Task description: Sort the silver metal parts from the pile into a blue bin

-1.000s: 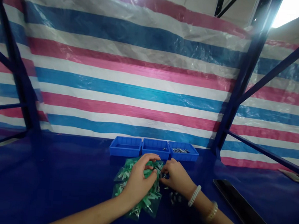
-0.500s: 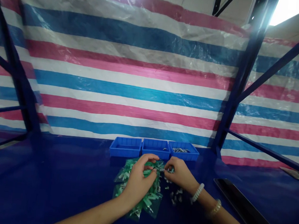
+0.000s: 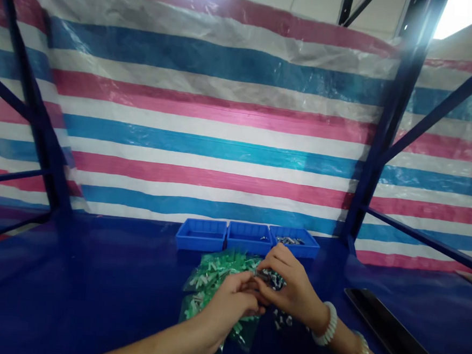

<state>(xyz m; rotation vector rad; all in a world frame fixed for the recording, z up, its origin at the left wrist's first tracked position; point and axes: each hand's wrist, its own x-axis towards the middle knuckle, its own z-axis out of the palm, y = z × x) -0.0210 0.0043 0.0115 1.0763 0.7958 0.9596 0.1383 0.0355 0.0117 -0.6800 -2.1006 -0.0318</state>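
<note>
Our left hand [image 3: 231,303] has come off the green bag [image 3: 213,275] toward our right hand [image 3: 288,288]; both now pinch a small metal part [image 3: 260,276] together, fingers touching.

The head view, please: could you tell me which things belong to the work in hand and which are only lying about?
In hand:
- left hand and right hand, meeting on a small metal part
- bag of green plastic pieces under the left hand
- loose metal parts by the right wrist

Lying about:
- three blue trays
- dark flat bar at the right
- striped tarp behind
</note>
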